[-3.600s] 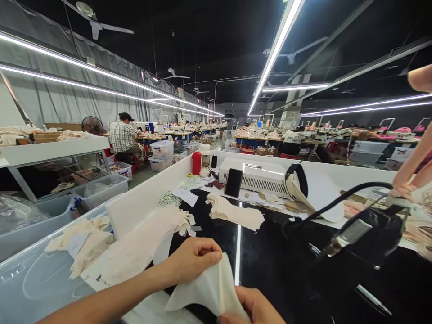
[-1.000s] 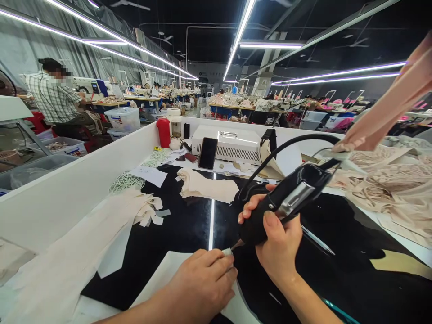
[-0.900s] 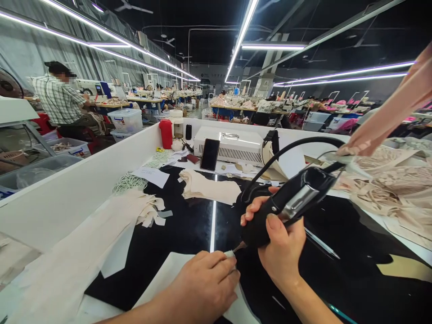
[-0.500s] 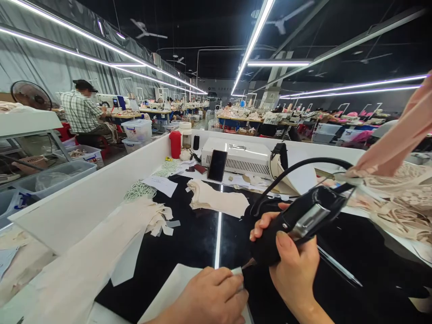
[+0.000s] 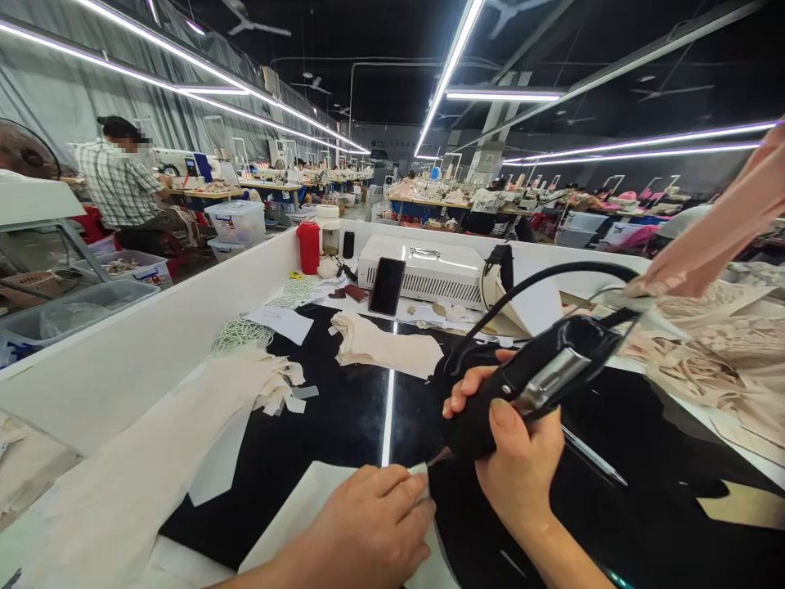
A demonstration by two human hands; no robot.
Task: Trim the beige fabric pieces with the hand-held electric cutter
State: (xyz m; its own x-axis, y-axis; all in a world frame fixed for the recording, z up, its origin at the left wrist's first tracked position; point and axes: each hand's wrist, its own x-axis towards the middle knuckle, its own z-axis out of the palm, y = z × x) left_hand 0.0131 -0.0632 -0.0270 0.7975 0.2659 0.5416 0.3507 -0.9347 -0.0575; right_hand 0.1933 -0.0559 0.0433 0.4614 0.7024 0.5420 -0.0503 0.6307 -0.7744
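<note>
**Worktop stock: tool on fabric edge**

1. Your right hand [image 5: 521, 466], at 5 o'clock in view, is wrapped tight around the black tool [image 5: 527, 384]; thumb on top, fingers curled beneath. The tool's tip [image 5: 437, 458] points toward 8 o'clock and meets the fabric piece [image 5: 307, 511] at its far corner.
2. Your left hand [image 5: 368, 532], at 6 o'clock, lies palm down on that piece, fingers flat and pressing the corner just beside the tip; it grips nothing.
3. The fabric piece lies flat on the black worktop [image 5: 343, 409], at its near edge.
4. Cable [image 5: 552, 278]: loops from the tool's rear toward 12 o'clock.
5. Folded cream cloth [image 5: 386, 348]: 12 o'clock of your hands, well apart.
6. Cut strips [image 5: 273, 384]: 10 o'clock.
7. Phone [image 5: 387, 286]: leaning on the white box [image 5: 429, 274], far side.
8. Red bottle [image 5: 308, 247]: 11 o'clock, far corner.
9. Lace heap [image 5: 705, 352]: 2 o'clock.
</note>
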